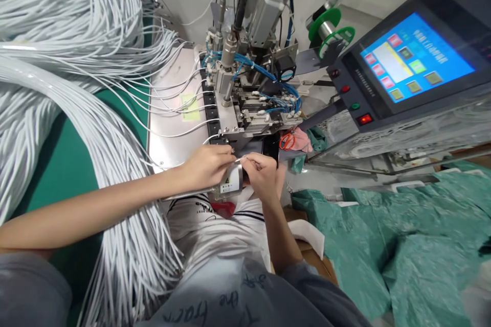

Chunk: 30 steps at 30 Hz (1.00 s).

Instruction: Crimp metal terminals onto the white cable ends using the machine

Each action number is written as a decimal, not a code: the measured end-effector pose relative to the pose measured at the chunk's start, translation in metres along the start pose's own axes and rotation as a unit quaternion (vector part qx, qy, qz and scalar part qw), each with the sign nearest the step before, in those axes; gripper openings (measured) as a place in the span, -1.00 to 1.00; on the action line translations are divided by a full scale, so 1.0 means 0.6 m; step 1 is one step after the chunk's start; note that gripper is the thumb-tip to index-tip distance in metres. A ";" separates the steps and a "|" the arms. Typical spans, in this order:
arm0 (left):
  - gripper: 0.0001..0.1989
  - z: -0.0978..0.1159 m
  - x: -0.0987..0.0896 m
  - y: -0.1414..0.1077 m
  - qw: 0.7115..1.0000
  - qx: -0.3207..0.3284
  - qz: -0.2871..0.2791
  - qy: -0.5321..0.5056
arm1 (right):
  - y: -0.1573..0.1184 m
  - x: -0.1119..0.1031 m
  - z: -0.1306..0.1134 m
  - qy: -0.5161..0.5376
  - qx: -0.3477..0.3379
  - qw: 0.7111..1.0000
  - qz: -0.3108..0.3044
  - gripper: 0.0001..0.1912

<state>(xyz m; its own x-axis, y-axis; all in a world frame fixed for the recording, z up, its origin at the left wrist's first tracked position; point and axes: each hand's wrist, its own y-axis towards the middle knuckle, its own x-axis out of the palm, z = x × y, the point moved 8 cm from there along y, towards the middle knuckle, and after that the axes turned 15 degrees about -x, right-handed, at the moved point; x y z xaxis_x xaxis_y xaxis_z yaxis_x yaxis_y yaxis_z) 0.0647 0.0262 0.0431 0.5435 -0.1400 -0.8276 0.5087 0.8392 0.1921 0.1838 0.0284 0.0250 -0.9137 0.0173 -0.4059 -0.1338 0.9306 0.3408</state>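
Note:
Just in front of the machine [226, 79], my left hand [210, 163] and my right hand [261, 171] meet with their fingertips close together. A thin white cable end [238, 160] shows between them, pinched by my right fingers. My left fingers are pressed together at the machine's near corner; what they hold is mostly hidden. Several white cables [180, 133] run from the left into a row of black clamps [212, 112] along the machine's side. Below my hands is a small box with a warning label [230, 181].
Large bundles of white cable [126, 163] cover the green table [76, 150] at left. A control screen [418, 56] stands at right, near a green wire spool [328, 30]. Orange scissors [287, 140] lie beside a pink cloth [301, 140]. Green sheeting [383, 230] spreads at lower right.

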 end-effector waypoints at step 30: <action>-0.54 -0.050 0.053 0.020 0.960 -0.036 -0.171 0.218 | 0.005 0.065 0.157 0.162 0.154 0.975 -0.005 -0.82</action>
<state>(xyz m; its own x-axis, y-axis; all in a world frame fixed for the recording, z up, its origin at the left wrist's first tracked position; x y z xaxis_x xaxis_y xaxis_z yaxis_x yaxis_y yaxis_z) 0.0682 0.0478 0.0031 0.0144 -0.1943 -0.9808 0.5519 0.8195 -0.1543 0.1842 0.0665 -0.0698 -0.9928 -0.0622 -0.1024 -0.0673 0.9966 0.0472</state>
